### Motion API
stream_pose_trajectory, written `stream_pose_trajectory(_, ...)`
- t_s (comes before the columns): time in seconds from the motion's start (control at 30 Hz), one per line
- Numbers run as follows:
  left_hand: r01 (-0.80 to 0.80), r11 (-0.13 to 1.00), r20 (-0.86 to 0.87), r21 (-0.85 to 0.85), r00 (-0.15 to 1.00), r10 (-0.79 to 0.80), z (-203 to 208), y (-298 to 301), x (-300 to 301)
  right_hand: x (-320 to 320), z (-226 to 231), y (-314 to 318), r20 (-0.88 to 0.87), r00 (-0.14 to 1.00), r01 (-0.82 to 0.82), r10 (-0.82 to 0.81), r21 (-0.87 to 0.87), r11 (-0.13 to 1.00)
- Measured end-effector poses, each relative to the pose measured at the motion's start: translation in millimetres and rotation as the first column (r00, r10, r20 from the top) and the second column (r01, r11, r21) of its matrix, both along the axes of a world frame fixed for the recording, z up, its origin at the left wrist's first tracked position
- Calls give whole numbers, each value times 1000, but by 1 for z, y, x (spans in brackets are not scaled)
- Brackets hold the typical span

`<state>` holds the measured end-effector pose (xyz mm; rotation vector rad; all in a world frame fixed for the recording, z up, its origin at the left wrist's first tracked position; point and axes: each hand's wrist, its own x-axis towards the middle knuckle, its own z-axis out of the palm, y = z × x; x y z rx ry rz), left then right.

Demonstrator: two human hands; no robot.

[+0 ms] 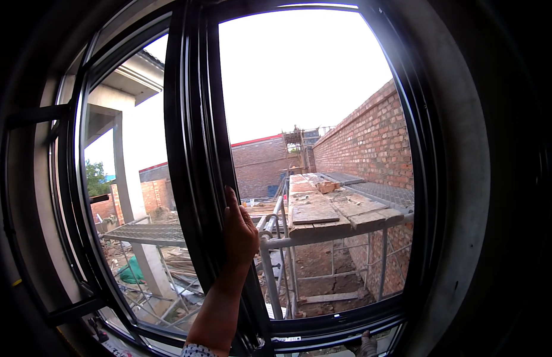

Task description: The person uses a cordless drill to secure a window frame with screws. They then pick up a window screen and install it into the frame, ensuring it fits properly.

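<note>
My left hand point(241, 235) reaches up from the lower edge and grips the right side of the dark upright window frame point(195, 149). A finger points up along the frame and part of the hand is hidden against it. Low at the right, what looks like my right hand point(367, 344) is by the bottom rail point(347, 323), dim and mostly cut off; its fingers cannot be made out. Right of the upright is a tall pane opening point(311, 71). On the left a second dark-framed pane point(124, 178) stands beside it.
Outside, a scaffold with wooden planks point(323, 205) stands close to the window, beside a brick wall point(365, 143). A mesh platform point(151, 234) and a pale column point(130, 178) are at the left. A dark side sash frame point(56, 309) juts in at far left.
</note>
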<state>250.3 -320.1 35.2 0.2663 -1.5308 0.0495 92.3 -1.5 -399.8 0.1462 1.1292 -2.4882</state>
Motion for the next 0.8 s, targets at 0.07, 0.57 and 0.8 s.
stream_pose_trajectory(0.07,12,1000,12,27,1000,-12,3,-1,-1,-1,3,2,-22,999,-46,46,-8,999)
stream_pose_trajectory(0.57,-49,992,-42,-116,998,44,6,-16,-7,-26,-57,-17,-207,978,22,17,184,983)
stream_pose_trajectory(0.8,-46,993,-37,-113,998,42,7,-11,-15,-71,-115,-20,-238,970,83,-42,165,983)
